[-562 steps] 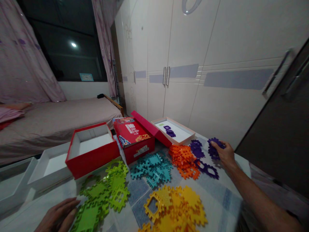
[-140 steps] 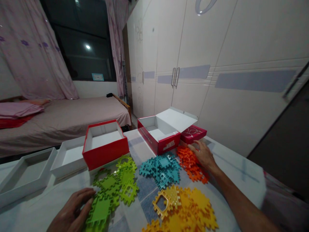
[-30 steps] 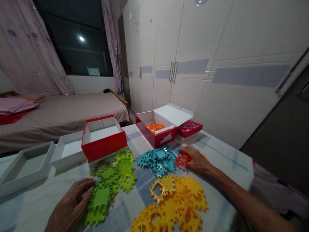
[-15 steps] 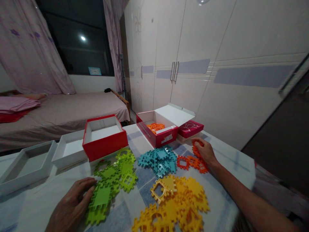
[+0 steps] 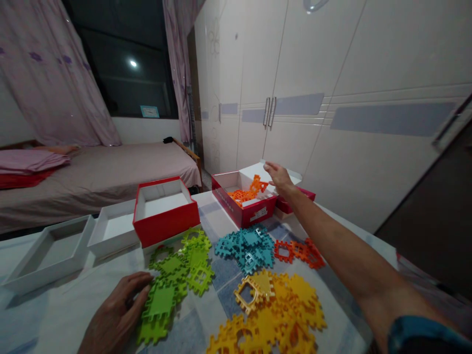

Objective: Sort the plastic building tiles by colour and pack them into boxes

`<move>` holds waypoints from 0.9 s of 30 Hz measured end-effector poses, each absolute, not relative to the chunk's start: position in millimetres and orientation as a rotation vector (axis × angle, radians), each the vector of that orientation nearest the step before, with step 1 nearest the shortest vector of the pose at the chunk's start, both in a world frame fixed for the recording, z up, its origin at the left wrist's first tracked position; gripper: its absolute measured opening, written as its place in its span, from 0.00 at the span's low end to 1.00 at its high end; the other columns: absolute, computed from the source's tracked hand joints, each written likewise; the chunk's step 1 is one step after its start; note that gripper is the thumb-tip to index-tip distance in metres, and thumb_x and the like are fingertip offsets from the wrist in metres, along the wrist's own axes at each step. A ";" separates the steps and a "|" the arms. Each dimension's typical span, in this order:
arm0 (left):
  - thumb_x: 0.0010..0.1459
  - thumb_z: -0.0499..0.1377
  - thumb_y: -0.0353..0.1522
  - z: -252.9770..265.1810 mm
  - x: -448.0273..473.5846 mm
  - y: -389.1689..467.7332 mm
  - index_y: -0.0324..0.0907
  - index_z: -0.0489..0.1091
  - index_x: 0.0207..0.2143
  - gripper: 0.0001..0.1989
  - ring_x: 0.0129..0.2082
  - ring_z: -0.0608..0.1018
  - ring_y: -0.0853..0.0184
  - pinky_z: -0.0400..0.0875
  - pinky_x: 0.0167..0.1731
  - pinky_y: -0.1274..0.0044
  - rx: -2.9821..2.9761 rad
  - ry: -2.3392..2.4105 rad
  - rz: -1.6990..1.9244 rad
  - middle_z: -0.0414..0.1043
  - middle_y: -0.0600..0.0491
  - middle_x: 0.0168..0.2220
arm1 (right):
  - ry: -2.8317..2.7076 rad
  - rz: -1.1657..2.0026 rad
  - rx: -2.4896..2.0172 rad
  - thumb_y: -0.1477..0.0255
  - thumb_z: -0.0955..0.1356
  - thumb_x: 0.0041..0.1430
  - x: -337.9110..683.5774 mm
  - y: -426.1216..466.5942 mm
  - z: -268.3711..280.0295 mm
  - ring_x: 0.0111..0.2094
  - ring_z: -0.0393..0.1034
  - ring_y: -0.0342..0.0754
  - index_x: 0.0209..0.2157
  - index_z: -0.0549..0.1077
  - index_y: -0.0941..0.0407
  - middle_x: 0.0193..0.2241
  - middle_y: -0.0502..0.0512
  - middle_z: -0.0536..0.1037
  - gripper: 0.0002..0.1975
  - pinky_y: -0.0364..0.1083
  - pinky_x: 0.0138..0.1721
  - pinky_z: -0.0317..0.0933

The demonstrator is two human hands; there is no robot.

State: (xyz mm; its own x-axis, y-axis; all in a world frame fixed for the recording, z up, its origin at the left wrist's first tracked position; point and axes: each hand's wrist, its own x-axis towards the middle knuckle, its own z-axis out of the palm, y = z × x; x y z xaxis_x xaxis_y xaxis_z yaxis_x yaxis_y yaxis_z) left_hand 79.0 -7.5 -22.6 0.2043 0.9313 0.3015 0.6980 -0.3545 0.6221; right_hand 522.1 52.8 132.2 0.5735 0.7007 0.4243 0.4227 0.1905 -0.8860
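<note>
Flap-top box (image 5: pixel 246 216) holds some orange pieces (image 5: pixel 241 196); a few loose ones (image 5: pixel 300 251) lie outside. Green pieces (image 5: pixel 164 298), teal pieces (image 5: pixel 246 249), yellow pieces (image 5: pixel 267 319) sit unboxed. Right hand (image 5: pixel 280 179): fingers parted, over box. Left hand (image 5: pixel 117 310): slack.

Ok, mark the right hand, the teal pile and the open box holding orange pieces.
Right hand (image 5: pixel 280 179): head view, on its back.
Teal pile (image 5: pixel 244 247): head view, near its middle.
Open box (image 5: pixel 246 216): head view, outer wall.

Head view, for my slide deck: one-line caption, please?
Right hand at an open red box with orange pieces inside; left hand beside green pieces.
</note>
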 end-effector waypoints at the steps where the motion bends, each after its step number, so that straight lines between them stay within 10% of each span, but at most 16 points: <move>1: 0.51 0.52 0.47 -23.0 78.6 -7.2 0.47 0.74 0.34 0.18 0.40 0.79 0.61 0.75 0.39 0.74 2.140 1.525 0.926 0.76 0.52 0.41 | -1.043 0.227 -1.462 0.66 0.67 0.51 522.8 47.6 126.5 0.45 0.70 0.50 0.41 0.71 0.57 0.41 0.58 0.76 0.15 0.55 0.49 0.62; 14: 0.51 0.52 0.48 -22.2 78.9 -5.7 0.47 0.74 0.34 0.19 0.41 0.78 0.61 0.74 0.41 0.73 2.144 1.550 0.876 0.75 0.51 0.43 | -1.938 0.253 -2.095 0.57 0.71 0.45 541.1 -103.9 18.6 0.48 0.63 0.57 0.44 0.74 0.53 0.46 0.58 0.72 0.24 0.54 0.47 0.58; 27: 0.52 0.52 0.48 -27.4 74.1 -4.7 0.47 0.74 0.35 0.19 0.42 0.77 0.61 0.73 0.44 0.72 2.158 1.524 0.868 0.74 0.51 0.43 | -1.426 0.449 -2.048 0.50 0.60 0.54 583.2 -129.2 29.1 0.35 0.69 0.52 0.31 0.72 0.57 0.32 0.57 0.75 0.24 0.49 0.36 0.63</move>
State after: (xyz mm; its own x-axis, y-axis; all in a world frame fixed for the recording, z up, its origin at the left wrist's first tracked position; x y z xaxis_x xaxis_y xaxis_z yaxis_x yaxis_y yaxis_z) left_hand 74.1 -4.7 -27.4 0.2301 0.9333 0.2757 0.7128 -0.3545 0.6052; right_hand 583.2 -129.2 29.1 0.3668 0.9284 0.0597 0.7265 -0.2458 -0.6417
